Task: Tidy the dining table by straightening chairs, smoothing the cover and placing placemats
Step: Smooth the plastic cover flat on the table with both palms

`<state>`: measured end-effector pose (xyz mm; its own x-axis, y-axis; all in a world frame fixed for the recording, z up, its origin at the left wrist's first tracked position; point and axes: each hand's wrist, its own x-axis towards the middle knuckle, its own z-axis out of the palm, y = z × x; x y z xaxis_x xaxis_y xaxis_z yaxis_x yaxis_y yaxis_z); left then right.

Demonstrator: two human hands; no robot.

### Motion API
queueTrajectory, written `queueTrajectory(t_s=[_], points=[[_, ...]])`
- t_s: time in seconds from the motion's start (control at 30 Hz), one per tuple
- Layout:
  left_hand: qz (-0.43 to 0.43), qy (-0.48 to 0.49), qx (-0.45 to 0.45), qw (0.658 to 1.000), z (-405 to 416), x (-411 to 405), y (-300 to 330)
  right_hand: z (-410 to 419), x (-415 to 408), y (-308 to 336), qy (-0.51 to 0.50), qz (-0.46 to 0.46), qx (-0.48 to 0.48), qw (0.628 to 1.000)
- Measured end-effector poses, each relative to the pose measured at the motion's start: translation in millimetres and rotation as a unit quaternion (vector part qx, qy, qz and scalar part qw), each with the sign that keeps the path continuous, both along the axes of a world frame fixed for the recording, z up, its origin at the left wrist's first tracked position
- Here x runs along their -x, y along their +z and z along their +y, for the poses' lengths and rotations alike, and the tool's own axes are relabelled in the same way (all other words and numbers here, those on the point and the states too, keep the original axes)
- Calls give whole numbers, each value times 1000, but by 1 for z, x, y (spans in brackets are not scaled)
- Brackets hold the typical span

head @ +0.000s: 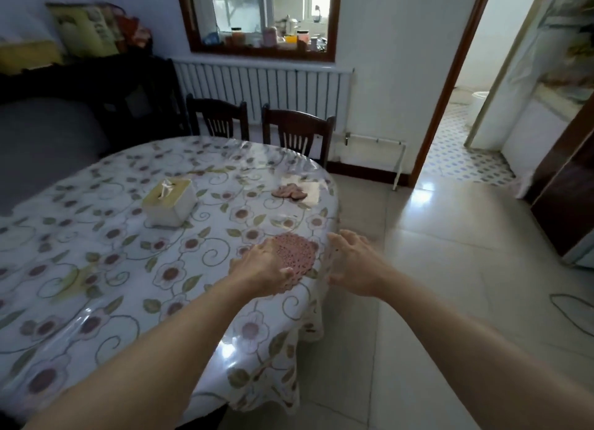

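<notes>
Placemat going down at the right edge of the table (96,269).

Left hand (262,264) lay on the pink crochet placemat (297,251), thumb curled at its near edge; can't tell if it pinched or just pressed. Right hand (355,262) hovered just right of the mat, past the table edge, fingers spread, holding nothing. Mat sat right of the tissue box (170,201), close to the rim; a second pink piece (289,192) lay beyond it. Probably best: pin with the left, sweep the right outward to flatten, nudge the mat inboard without rucking the clear cover (279,159).
</notes>
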<state>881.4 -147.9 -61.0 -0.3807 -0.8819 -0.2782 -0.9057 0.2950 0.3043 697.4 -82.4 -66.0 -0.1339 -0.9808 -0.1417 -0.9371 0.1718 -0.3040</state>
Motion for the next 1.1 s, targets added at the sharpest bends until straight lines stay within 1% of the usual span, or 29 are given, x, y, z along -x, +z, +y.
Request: queueTrajectory(t_s=[0.17, 0.33, 0.47, 0.6, 0.7, 0.8, 0.9, 1.1], points=[[2, 105, -2, 994, -7, 44, -4, -45, 62, -3, 113, 6, 2, 994], [5, 207, -1, 978, 3, 70, -4, -80, 96, -6, 211, 8, -8, 977], [-7, 279, -12, 960, 7, 68, -3, -112, 96, -14, 266, -8, 0, 964], [-27, 341, -26, 939, -10, 57, -8, -149, 81, -23, 313, -4, -13, 950], [-15, 354, -20, 935, -40, 51, -17, -183, 72, -28, 350, 1, -17, 937], [4, 351, -13, 936, -82, 56, -27, -218, 73, -31, 360, 12, -12, 933], [13, 338, -25, 941, -125, 75, -36, -255, 90, -34, 346, 41, -21, 937], [11, 299, -30, 954, -198, 113, -55, -324, 122, -48, 317, 56, -44, 946]])
